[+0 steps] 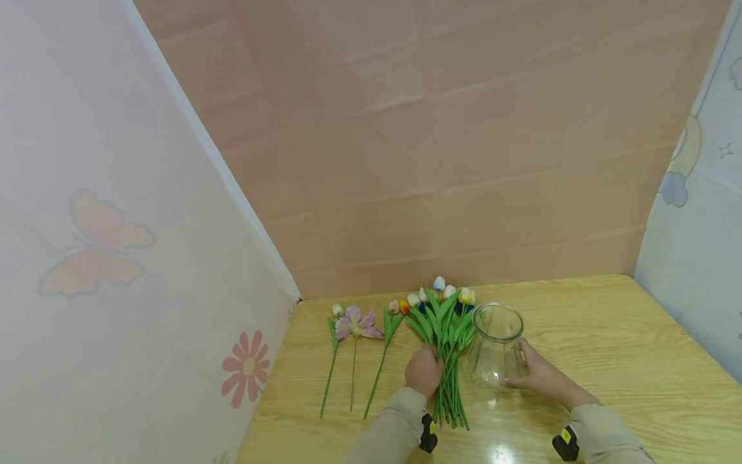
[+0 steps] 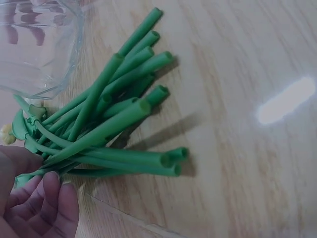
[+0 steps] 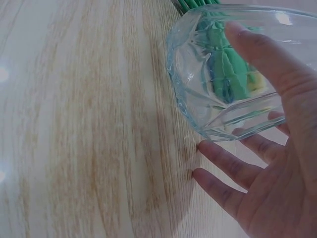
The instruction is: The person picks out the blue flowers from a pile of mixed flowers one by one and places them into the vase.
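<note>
In the head view my left hand grips a bunch of artificial tulips by their green stems, with the blooms pointing toward the back. The left wrist view shows thumb and fingers around the stems, whose cut ends fan out over the wood. Just right of the bunch, a clear glass vase stands mouth up. At its right side is my right hand, fingers spread and thumb toward the vase's near side. In the right wrist view the fingertips lie right along the glass edge.
Left of the bunch, a white tulip, a pink-purple flower and a pink tulip lie apart on the wooden table. A brown backdrop rises behind; a printed white sheet hangs at the left.
</note>
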`<state>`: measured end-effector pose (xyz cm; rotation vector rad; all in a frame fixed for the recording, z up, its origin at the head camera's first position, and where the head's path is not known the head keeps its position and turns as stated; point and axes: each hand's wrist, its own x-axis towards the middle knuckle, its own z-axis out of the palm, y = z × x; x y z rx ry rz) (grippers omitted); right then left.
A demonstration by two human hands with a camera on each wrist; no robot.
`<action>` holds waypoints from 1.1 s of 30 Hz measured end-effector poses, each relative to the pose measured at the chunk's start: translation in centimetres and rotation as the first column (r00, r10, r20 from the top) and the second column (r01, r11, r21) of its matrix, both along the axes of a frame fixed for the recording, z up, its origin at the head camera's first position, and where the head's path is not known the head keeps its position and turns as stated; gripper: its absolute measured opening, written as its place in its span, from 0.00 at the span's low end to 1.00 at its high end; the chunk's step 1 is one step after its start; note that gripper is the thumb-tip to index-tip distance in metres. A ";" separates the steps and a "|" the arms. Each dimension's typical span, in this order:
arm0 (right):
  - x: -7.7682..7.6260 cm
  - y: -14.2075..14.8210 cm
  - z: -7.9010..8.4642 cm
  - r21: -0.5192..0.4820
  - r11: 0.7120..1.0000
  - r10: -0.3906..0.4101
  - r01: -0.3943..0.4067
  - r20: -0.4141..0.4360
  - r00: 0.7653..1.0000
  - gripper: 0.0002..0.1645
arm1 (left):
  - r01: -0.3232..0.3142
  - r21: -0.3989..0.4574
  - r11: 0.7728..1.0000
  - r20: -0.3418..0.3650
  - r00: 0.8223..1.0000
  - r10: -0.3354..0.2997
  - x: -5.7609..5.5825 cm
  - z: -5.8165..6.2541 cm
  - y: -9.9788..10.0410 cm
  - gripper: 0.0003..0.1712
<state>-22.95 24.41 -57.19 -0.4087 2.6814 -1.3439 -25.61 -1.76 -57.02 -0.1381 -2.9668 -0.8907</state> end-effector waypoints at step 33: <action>0.1 0.1 -0.2 -0.025 1.000 0.019 -0.019 0.007 1.000 0.58 | 0.019 0.348 0.937 -0.249 0.966 0.073 -2.5 3.5 -3.8 0.08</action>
